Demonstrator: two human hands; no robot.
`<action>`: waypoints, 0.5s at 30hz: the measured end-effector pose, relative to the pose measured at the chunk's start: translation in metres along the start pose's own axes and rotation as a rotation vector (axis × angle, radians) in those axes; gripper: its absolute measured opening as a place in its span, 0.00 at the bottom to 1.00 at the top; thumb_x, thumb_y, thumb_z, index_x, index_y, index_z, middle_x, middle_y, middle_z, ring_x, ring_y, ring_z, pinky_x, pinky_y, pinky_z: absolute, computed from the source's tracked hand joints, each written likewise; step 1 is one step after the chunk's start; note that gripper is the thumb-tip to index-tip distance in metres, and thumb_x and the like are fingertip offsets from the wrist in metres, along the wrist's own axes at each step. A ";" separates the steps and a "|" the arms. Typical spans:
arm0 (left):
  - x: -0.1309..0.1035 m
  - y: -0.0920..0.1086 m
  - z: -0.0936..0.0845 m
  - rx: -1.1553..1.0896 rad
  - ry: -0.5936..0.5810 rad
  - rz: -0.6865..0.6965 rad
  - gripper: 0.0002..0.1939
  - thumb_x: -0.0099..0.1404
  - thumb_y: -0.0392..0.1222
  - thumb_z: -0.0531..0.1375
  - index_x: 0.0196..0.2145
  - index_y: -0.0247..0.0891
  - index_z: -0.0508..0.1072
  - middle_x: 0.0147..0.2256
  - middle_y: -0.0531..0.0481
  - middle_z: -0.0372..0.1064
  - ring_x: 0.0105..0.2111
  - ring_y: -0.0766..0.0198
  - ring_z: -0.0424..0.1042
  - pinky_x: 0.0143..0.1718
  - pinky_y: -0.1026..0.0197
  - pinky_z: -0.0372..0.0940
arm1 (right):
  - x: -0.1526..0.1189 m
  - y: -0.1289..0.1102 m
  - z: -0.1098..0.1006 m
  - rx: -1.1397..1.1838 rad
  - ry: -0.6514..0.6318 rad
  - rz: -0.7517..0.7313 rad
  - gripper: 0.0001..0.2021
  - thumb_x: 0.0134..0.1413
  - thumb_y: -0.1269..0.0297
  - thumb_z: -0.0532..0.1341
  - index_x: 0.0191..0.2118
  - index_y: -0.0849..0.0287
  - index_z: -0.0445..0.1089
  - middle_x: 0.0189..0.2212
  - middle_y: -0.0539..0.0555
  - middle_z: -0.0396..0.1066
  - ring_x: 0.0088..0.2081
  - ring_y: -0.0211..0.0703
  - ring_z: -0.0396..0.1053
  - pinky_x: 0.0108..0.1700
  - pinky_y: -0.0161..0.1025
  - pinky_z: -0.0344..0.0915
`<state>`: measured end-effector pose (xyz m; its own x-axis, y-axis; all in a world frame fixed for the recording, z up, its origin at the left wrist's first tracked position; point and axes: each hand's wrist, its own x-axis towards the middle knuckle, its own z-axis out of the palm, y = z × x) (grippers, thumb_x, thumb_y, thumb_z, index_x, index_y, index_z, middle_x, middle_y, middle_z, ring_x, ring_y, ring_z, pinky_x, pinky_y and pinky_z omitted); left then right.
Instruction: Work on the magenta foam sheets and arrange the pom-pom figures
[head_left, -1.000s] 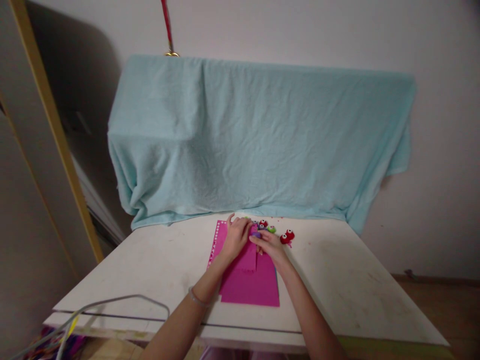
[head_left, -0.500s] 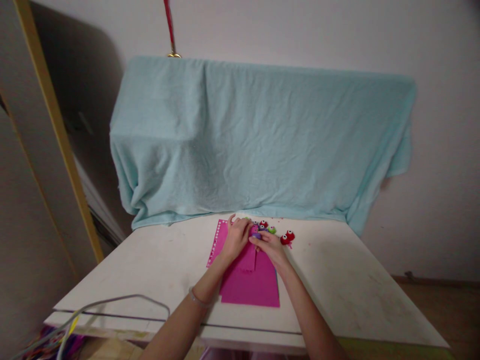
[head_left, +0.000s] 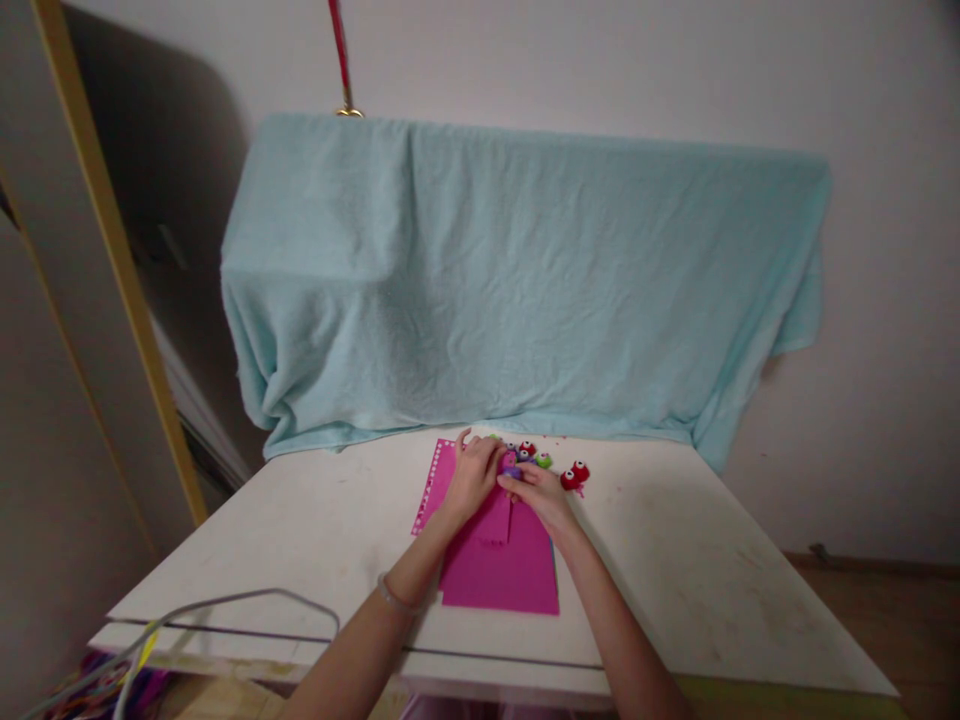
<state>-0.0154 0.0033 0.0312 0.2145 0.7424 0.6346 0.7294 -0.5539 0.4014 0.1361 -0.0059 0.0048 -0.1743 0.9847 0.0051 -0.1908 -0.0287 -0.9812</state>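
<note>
Over the sheets, my right hand (head_left: 546,494) pinches a small purple ball (head_left: 511,474) between thumb and fingertips. My left hand (head_left: 474,478) is closed just left of it, its fingertips at a small pink piece (head_left: 510,459) beside the ball; what they grip is partly hidden. Under both hands lie bright pink sheets (head_left: 499,580), one with a row of punched holes along its left edge. Just beyond my fingers sit several small pom-poms with eyes, among them a green one (head_left: 544,460) and a red one (head_left: 527,447).
Two red pom-poms (head_left: 576,474) with eyes lie right of my right hand, by a pink scrap. A light blue cloth (head_left: 540,290) hangs behind the white table (head_left: 675,590). A grey bent wire or tube (head_left: 247,595) crosses the front left edge.
Both hands stay almost in place. The purple ball and my right fingertips have shifted very slightly; the pom-poms and sheets lie as before.
</note>
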 end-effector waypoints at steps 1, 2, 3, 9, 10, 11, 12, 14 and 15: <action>0.000 0.000 0.000 0.001 -0.002 0.000 0.10 0.70 0.38 0.49 0.35 0.42 0.68 0.33 0.54 0.72 0.37 0.63 0.69 0.62 0.47 0.47 | 0.000 0.000 0.000 0.006 -0.006 -0.003 0.22 0.34 0.56 0.74 0.37 0.62 0.75 0.26 0.51 0.74 0.24 0.37 0.67 0.27 0.34 0.63; 0.000 0.000 0.000 0.002 -0.003 0.000 0.09 0.70 0.38 0.49 0.35 0.42 0.68 0.33 0.54 0.72 0.37 0.63 0.69 0.62 0.47 0.47 | 0.000 0.001 0.000 0.012 -0.015 -0.005 0.21 0.35 0.56 0.74 0.37 0.63 0.75 0.26 0.51 0.74 0.24 0.36 0.67 0.27 0.33 0.62; 0.000 -0.001 0.001 0.005 -0.003 0.001 0.09 0.70 0.38 0.49 0.35 0.42 0.69 0.32 0.54 0.72 0.36 0.63 0.69 0.62 0.47 0.47 | 0.000 0.001 0.000 0.016 -0.021 -0.007 0.21 0.35 0.57 0.74 0.37 0.63 0.74 0.26 0.51 0.74 0.24 0.36 0.66 0.27 0.33 0.62; -0.001 0.000 0.002 0.012 -0.004 0.006 0.10 0.71 0.38 0.49 0.35 0.42 0.69 0.32 0.54 0.71 0.36 0.63 0.68 0.61 0.47 0.48 | 0.001 0.002 0.002 0.031 0.014 -0.006 0.22 0.34 0.56 0.74 0.36 0.62 0.74 0.27 0.51 0.75 0.24 0.36 0.67 0.28 0.34 0.62; -0.001 0.000 0.002 0.012 -0.006 0.006 0.10 0.71 0.38 0.49 0.35 0.42 0.69 0.32 0.54 0.71 0.36 0.63 0.68 0.61 0.47 0.48 | 0.001 0.003 0.002 0.033 0.019 -0.006 0.22 0.34 0.56 0.74 0.36 0.62 0.74 0.27 0.51 0.75 0.23 0.36 0.67 0.28 0.34 0.62; -0.001 0.000 0.002 0.011 -0.007 0.006 0.10 0.71 0.38 0.49 0.35 0.42 0.69 0.32 0.54 0.71 0.36 0.63 0.68 0.61 0.47 0.48 | 0.001 0.004 0.002 0.032 0.023 -0.005 0.22 0.33 0.56 0.74 0.36 0.62 0.74 0.27 0.51 0.75 0.23 0.36 0.67 0.28 0.34 0.62; -0.001 0.001 0.002 0.010 -0.009 0.004 0.10 0.71 0.38 0.49 0.34 0.42 0.69 0.32 0.54 0.71 0.36 0.63 0.68 0.61 0.47 0.48 | 0.001 0.004 0.001 0.030 0.025 -0.006 0.22 0.33 0.56 0.74 0.36 0.62 0.74 0.26 0.51 0.75 0.23 0.36 0.67 0.28 0.34 0.63; 0.000 0.001 0.001 0.008 -0.013 0.001 0.11 0.71 0.39 0.49 0.34 0.41 0.69 0.32 0.54 0.71 0.36 0.63 0.68 0.61 0.47 0.48 | 0.002 0.005 0.001 0.022 0.020 -0.010 0.21 0.34 0.56 0.74 0.35 0.62 0.74 0.26 0.51 0.74 0.23 0.37 0.67 0.28 0.34 0.63; 0.000 0.001 0.001 0.006 -0.014 0.001 0.11 0.71 0.39 0.49 0.34 0.41 0.69 0.32 0.54 0.71 0.36 0.63 0.68 0.61 0.46 0.47 | 0.002 0.006 0.001 0.020 0.014 -0.014 0.21 0.34 0.56 0.74 0.35 0.61 0.74 0.26 0.51 0.74 0.23 0.37 0.67 0.28 0.34 0.63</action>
<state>-0.0140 0.0028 0.0306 0.2241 0.7470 0.6259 0.7333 -0.5523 0.3966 0.1342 -0.0042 -0.0006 -0.1576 0.9874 0.0162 -0.2121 -0.0179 -0.9771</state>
